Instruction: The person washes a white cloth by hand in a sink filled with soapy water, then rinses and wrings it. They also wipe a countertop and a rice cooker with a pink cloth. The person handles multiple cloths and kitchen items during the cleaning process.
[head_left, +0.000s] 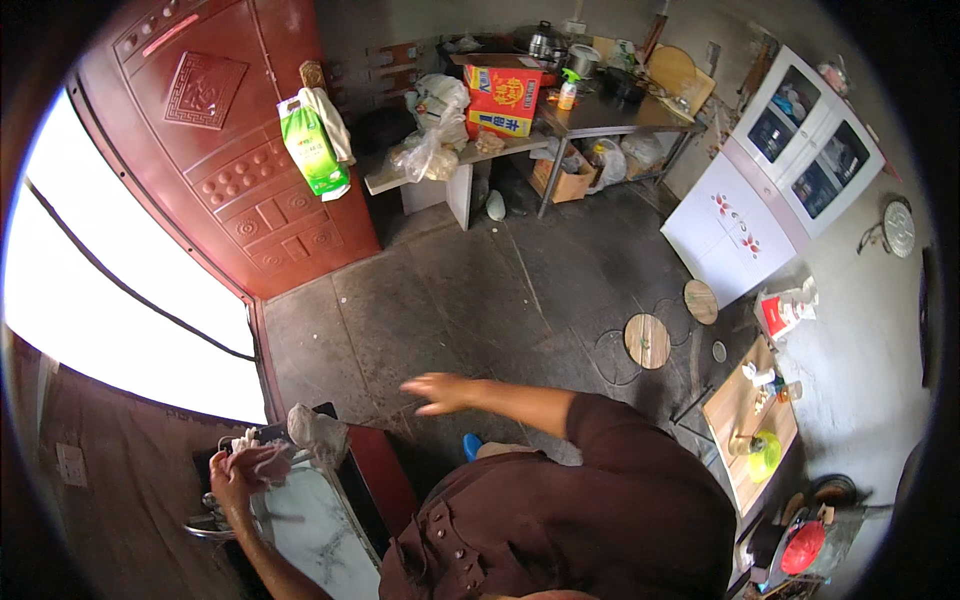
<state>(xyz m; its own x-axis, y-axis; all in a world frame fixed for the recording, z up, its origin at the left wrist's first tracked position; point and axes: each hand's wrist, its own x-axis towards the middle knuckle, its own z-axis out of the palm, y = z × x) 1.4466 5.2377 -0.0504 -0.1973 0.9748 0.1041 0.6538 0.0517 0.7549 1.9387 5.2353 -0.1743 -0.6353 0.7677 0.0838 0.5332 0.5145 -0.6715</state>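
Observation:
My left hand (231, 480), at the lower left, grips a pinkish cloth (264, 463) above the near side of a marble-patterned counter (319, 525). A metal faucet (210, 525) is just below that hand. A crumpled pale cloth (319, 435) lies at the counter's far corner, to the right of the pinkish one. My right hand (442, 394) is stretched out over the dark floor with its fingers apart, and nothing shows in it.
A red door (247, 150) with bags hung on it stands at upper left. Round wooden stools (647, 341) are on the floor at right, near a small wooden table (739, 405) and a white cabinet (739, 217). A metal table (600, 112) with cookware stands at the back.

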